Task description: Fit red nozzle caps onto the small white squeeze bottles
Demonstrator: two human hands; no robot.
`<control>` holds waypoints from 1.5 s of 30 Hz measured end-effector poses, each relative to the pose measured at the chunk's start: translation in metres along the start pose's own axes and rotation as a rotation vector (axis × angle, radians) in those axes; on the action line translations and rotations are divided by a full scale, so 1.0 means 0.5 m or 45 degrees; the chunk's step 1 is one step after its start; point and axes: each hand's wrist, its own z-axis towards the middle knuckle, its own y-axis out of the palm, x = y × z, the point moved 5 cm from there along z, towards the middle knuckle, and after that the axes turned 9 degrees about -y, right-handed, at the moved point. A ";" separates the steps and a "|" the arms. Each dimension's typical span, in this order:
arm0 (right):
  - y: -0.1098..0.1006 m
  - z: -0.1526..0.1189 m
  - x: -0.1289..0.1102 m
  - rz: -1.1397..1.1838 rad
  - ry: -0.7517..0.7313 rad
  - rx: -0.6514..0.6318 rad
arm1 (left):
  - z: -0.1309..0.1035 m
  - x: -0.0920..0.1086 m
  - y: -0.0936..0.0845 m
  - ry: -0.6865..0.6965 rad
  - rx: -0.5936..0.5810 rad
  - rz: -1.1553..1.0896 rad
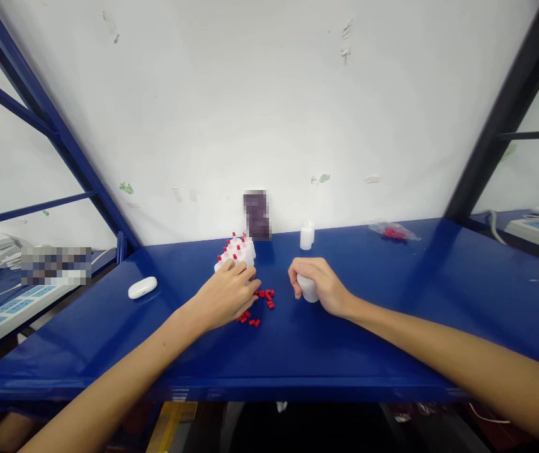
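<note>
My right hand (322,280) is curled around a white bottle (308,290), fingers wrapped over its upper part so that only the smooth, rounded lower body shows; it sits just above the blue table, or on it, I cannot tell which. The bottle is plain, matte and slightly milky, like plastic. My left hand (230,290) reaches over the loose red caps (269,294), its fingers bent and pointing down; whether they pinch one, I cannot tell, since the fingertips are partly hidden. The caps are small, stubby and bright red, scattered on the tabletop between my two hands and below the left one. Just beyond my left hand stands a tight cluster of white bottles (247,253), each slim red tip poking up from a white body. Farther back, near the wall (269,94), are white containers (306,238), smooth and cylindrical, and to their right a crinkled clear bag (395,231) with red pieces inside. Off to my left lies a glossy, oval white case (142,287). The blue table (269,362) is smooth, hard and faintly reflective.
</note>
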 end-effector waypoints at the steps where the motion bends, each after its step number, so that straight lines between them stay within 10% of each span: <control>1: 0.002 0.000 -0.002 -0.022 -0.008 -0.026 | 0.005 0.000 0.004 -0.009 -0.022 0.022; 9: 0.015 0.001 0.002 -0.057 -0.025 -0.150 | 0.001 -0.004 0.005 -0.053 0.050 -0.152; 19: 0.025 -0.006 0.011 0.046 0.038 -0.081 | 0.051 0.019 -0.050 -0.586 0.336 -1.737; 35: 0.026 -0.011 -0.011 -0.312 -0.183 -0.326 | 0.049 0.062 -0.022 -0.440 0.261 -1.765; 45: 0.013 -0.004 -0.003 -0.407 -0.096 -0.255 | -0.117 -0.152 -0.014 -1.030 0.420 -1.404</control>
